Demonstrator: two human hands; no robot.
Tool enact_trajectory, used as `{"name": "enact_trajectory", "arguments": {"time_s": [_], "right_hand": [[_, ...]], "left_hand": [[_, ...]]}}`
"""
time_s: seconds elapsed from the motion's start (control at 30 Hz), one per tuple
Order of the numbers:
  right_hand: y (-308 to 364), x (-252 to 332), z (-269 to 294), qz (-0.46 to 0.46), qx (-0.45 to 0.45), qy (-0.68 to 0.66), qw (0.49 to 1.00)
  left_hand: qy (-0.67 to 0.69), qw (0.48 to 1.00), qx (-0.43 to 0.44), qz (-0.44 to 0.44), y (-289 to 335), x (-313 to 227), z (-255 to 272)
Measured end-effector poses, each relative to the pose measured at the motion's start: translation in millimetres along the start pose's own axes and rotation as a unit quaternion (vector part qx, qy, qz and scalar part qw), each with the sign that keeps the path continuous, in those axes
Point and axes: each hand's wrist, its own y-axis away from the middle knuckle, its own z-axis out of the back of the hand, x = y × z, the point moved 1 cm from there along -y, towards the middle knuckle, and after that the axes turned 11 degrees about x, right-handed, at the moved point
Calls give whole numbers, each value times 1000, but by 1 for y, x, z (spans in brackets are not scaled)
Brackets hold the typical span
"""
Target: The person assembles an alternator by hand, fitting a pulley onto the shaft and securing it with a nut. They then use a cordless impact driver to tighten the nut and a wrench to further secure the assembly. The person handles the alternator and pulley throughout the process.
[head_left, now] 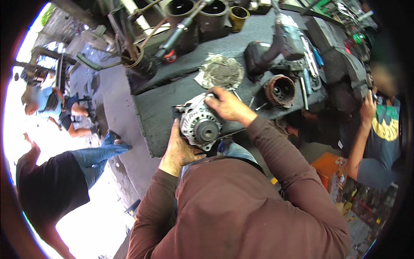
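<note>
An alternator (199,120) with a silver vented housing and a dark pulley is held between my two hands at the near edge of the dark workbench. My left hand (177,149) grips its lower left side, fingers partly hidden under the housing. Across its upper right side curl the fingers of my right hand (228,105). The pulley faces up toward me. Just beyond it lies a crumpled, dirty grey cloth (221,71). To the right stands a copper-wound stator (280,91), a ring with its hollow middle showing.
A black power tool (263,54) and several wrenches (306,88) lie at the right of the workbench (151,116). Dark buckets (181,21) and a can of tools (139,60) line the far side. People are at left and right; an orange box (325,166) sits below right.
</note>
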Motion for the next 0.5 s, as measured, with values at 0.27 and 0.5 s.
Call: {"name": "enact_trajectory", "arguments": {"time_s": [0.27,0.5], "right_hand": [[20,-1,-18,17,-46,32,998],[70,32,-4,107,-56,-117,986]], "left_hand": [[-26,997,-51,-55,4,9,-30],[-199,953,16,-226,30,-11,-9]]}}
